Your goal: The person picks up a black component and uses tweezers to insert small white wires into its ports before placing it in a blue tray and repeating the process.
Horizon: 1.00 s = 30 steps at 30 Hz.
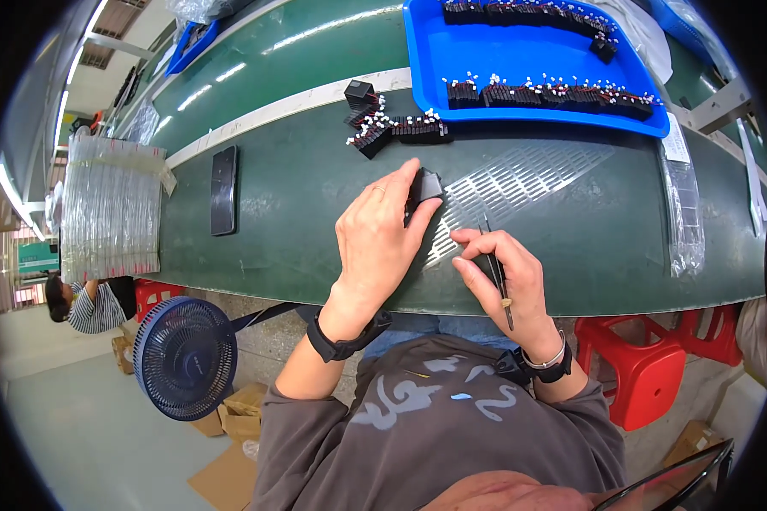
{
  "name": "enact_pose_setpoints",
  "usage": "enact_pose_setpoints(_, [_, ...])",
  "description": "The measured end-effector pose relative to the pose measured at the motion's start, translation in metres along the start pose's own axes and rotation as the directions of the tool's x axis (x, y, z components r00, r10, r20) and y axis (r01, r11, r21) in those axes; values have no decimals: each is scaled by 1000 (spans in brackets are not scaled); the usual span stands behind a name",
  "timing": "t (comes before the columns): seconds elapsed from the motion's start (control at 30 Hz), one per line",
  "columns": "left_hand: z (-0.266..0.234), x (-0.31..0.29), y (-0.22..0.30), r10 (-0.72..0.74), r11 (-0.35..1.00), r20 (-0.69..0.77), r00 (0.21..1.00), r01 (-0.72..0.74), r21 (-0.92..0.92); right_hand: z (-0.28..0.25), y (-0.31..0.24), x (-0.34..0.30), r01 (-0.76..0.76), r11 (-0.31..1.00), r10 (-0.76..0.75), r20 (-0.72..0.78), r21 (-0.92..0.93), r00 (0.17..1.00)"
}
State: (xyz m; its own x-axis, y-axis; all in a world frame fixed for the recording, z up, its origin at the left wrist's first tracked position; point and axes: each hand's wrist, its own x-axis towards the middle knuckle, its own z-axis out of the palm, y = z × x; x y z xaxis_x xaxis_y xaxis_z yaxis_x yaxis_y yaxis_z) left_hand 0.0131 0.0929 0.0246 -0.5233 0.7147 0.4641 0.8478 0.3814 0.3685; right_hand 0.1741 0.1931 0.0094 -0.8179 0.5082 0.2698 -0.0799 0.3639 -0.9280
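Observation:
My left hand (375, 226) is closed around a small group of black blocks (428, 186) on the green table (315, 264), with thumb and fingers on either side of them. Tweezers (498, 279), dark and slim, are gripped in my right hand (520, 277), their tips pointing away from me. Beneath and between the hands lies a clear sheet with rows of pale rectangular strips (520, 183). Farther off stands a cluster of black blocks with white connectors and thin red wires (383, 128). My left fingers hide part of the held blocks.
A blue tray (541, 112) at the back right holds rows of similar wired blocks. A black phone (224, 190) and a stack of clear plastic trays (113, 209) lie left. Plastic-wrapped strips (683, 209) lie right. Below are a fan (186, 358) and red stools (643, 375); a person (94, 307) is far left.

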Motion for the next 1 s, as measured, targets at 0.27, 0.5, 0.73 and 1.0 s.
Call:
enact_pose_setpoints(0.27, [-6,4,7,-175,976,117,977,188,-109,3,2,1,42,999,-42,-40,-13,998])
enact_pose_setpoints(0.5, [-9,0,8,-56,989,-25,998,52,-140,-2,-2,-5,-171,976,170,16,133,985])
enact_pose_setpoints(0.73, [-28,-22,33,-265,416,416,870,492,-765,2,-2,2,-52,962,101,-174,269,980])
enact_pose_setpoints(1.0, [-32,-35,31,-125,-72,699,704,696,-714,7,-2,-10,-31,919,94,-142,393,985])
